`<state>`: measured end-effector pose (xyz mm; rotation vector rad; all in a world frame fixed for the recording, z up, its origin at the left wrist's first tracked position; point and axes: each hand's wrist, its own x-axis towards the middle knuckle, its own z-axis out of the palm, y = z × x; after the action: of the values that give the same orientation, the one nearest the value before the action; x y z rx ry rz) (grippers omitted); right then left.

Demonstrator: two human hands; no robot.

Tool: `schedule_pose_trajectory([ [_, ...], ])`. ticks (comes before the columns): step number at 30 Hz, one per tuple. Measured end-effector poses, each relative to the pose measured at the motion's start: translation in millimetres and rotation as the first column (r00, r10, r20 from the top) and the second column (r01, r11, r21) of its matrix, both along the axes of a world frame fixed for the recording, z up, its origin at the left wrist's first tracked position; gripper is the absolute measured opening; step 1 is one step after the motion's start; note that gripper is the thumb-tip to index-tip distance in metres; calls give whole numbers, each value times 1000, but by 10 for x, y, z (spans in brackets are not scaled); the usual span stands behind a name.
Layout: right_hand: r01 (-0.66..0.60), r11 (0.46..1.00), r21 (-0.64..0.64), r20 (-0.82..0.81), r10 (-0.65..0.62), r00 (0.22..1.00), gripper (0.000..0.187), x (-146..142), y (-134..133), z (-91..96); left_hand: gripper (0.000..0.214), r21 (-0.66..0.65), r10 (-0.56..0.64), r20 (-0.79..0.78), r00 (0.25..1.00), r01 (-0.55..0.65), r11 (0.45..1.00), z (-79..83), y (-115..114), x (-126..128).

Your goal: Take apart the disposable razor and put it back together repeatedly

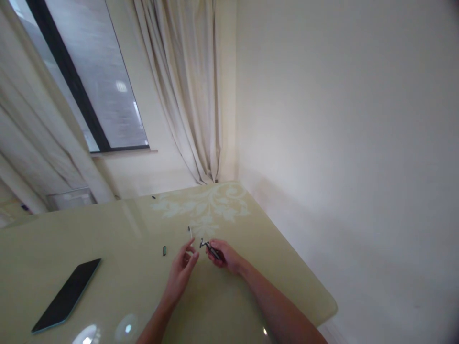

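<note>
A slim tool (214, 252) is showing a dark handle and a silvery, T-shaped head (its finer details are blurring). The right hand (223, 254) is grasping the handle, and the head is pointing toward the left hand (181, 270), which is keeping its thumb and forefinger parted. Just beyond those 2 fingertips, a thin pale stick (191, 233) is lying, perhaps touching; I cannot tell. Left of both hands, 1 green-and-black piece (164, 251) is resting nearby, 1 dark panel (68, 296) farther off.
</note>
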<state>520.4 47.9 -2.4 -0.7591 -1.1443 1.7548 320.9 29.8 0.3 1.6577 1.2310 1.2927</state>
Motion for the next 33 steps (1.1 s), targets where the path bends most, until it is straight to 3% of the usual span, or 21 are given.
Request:
schedule_pose_trajectory([
  [3,-7,999,49,31,5,999,49,8,-74,9,60,-93,-101,119,988,113,989,34,86,20],
  [10,-15,998,59,65,11,998,50,88,-246,-22,56,-139,-173,226,959,207,968,-148,-7,18],
  [20,-86,992,96,136,72,988,57,150,-353,74,47,-192,-224,299,928,288,938,-60,-165,102],
  [28,-3,998,70,182,-10,983,56,180,-362,49,45,-125,-243,250,937,280,952,-18,-159,147],
  [33,34,996,82,181,-48,982,59,137,-383,45,55,-160,-132,251,959,176,971,-131,-153,121],
])
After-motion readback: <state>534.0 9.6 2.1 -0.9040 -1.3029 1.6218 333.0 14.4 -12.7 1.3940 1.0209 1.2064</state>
